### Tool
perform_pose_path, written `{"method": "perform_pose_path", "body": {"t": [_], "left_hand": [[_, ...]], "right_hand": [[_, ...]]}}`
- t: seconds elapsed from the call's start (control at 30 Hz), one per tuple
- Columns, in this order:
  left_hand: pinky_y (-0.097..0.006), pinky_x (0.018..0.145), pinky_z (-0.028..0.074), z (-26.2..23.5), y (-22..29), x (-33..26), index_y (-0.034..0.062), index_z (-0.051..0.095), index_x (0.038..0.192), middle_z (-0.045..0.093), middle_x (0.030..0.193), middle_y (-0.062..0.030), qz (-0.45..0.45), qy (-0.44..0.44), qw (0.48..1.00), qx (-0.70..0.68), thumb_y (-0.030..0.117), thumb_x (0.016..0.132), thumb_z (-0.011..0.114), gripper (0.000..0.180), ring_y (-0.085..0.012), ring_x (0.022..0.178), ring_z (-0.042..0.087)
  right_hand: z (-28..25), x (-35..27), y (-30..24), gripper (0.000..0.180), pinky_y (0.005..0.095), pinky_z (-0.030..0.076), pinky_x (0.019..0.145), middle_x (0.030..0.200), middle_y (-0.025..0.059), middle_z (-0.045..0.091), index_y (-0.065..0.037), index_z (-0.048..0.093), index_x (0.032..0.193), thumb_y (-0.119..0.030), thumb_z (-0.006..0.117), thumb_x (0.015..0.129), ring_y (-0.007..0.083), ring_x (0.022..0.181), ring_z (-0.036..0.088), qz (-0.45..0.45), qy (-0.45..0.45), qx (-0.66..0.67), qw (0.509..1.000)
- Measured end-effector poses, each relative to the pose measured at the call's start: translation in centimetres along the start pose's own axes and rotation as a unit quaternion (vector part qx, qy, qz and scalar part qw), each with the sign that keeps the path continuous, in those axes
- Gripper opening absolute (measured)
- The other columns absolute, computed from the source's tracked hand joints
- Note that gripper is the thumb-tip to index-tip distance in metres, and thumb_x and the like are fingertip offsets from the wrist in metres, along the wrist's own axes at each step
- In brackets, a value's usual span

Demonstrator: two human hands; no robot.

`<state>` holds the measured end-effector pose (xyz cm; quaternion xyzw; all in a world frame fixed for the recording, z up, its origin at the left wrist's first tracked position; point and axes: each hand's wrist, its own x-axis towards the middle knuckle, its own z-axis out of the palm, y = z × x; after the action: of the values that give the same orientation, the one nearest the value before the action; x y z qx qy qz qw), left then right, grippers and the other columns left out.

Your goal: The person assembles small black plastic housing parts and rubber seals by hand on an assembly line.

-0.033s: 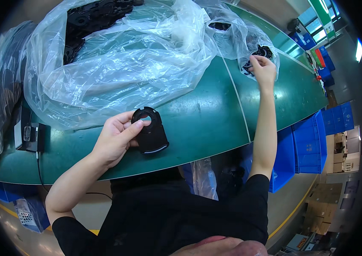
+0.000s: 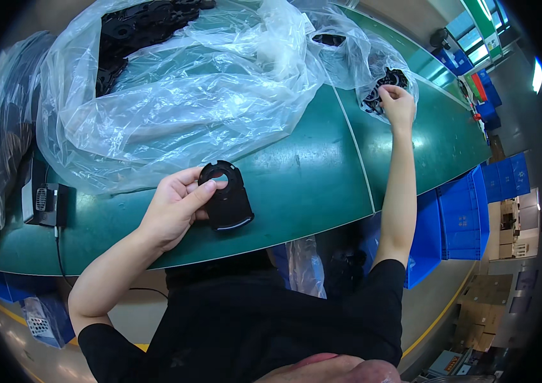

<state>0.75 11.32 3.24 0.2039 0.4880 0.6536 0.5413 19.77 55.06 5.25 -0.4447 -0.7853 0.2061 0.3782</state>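
Note:
My left hand [image 2: 178, 207] grips a flat black plastic part [image 2: 231, 209] by its ring-shaped end, thumb on top beside the round hole. The part's wider, squared end hangs over the green table [image 2: 296, 185] near its front edge. Off to the right, my right hand [image 2: 398, 108] is closed in a pinch at the mouth of a small clear plastic bag [image 2: 413, 102]. Small black parts [image 2: 393, 78] lie in that bag, right by my fingertips. Whatever the pinch holds is too small to make out.
A large clear plastic bag [image 2: 175, 150] with black molded parts [image 2: 137, 32] covers the far left. More bagged parts [image 2: 3, 121] stand at the left edge, near a black corded device [image 2: 47, 204]. Blue bins [image 2: 462, 214] sit beyond the table's right edge.
My right hand has shifted slightly to the right and toward me, showing more of the small black parts. The left hand and its part have barely moved.

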Motion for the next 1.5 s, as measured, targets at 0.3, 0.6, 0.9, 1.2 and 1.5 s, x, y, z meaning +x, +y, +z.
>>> {"method": "perform_pose_path", "body": {"t": [0.3,0.6,0.9,1.2,1.5], "left_hand": [[-0.018,0.061,0.049,-0.6,-0.1,-0.1,0.0003,0.053,0.113,0.064,0.097,-0.0050,-0.009,0.013,1.000,0.018,0.018,0.089,0.056,0.030,-0.0062,0.078,0.061],[-0.020,0.063,0.049,-0.8,-0.1,-0.1,0.0012,0.053,0.114,0.064,0.097,-0.0049,-0.014,0.004,1.000,0.019,0.020,0.089,0.057,0.032,-0.0072,0.081,0.061],[-0.025,0.070,0.052,-0.6,0.5,-0.4,-0.0010,0.052,0.113,0.063,0.100,-0.0071,-0.026,0.013,1.000,-0.006,0.021,0.090,0.055,0.031,-0.0113,0.084,0.062],[-0.031,0.074,0.053,-0.6,-0.1,0.0,0.0009,0.050,0.114,0.062,0.101,-0.0078,-0.017,0.035,0.999,-0.004,0.022,0.092,0.051,0.031,-0.0147,0.085,0.063],[-0.032,0.075,0.053,-0.7,0.0,-0.1,0.0014,0.050,0.115,0.061,0.103,-0.0075,-0.008,0.030,0.999,-0.018,0.020,0.092,0.050,0.030,-0.0147,0.087,0.063]], "right_hand": [[3.1,1.9,1.6,0.026,0.0348,0.050,0.074,0.080,0.0113,0.068,-0.008,0.070,0.083,-0.031,0.070,0.070,0.0265,0.079,0.065,0.044,0.021,-0.262,0.964],[1.4,2.0,3.0,0.017,0.0301,0.050,0.066,0.075,0.0101,0.066,-0.004,0.067,0.088,-0.015,0.066,0.074,0.0189,0.067,0.064,-0.051,0.090,-0.129,0.986],[-1.1,-4.0,-1.9,0.027,0.0219,0.045,0.051,0.074,0.0026,0.058,0.004,0.059,0.105,-0.006,0.061,0.079,0.0102,0.055,0.054,0.050,-0.023,0.262,0.964],[1.2,-17.9,-12.4,0.023,0.0213,0.048,0.050,0.069,0.0086,0.062,0.008,0.061,0.085,-0.014,0.064,0.081,0.0130,0.056,0.062,0.099,-0.402,0.199,0.888],[1.0,-20.3,-15.0,0.024,0.0333,0.046,0.055,0.074,0.0162,0.063,0.003,0.065,0.086,-0.013,0.072,0.069,0.0278,0.058,0.059,-0.161,-0.329,-0.017,0.930]]}}
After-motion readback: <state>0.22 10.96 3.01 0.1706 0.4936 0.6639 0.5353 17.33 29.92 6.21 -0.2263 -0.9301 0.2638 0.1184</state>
